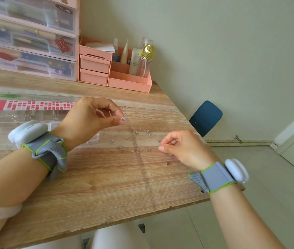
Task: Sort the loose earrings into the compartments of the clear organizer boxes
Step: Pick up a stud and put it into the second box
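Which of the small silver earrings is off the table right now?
The sparkly silver stud pinched in the left hand; the other loose earrings lie on the wooden table.

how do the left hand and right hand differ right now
The left hand is raised above the table and pinches a small silver earring at its fingertips; the right hand sits low by the loose earrings, fingers curled, nothing visibly held. Both wear grey wrist straps.

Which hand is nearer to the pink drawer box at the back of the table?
Left. The left hand is raised in front of the pink drawer box; the right hand is lower and further right.
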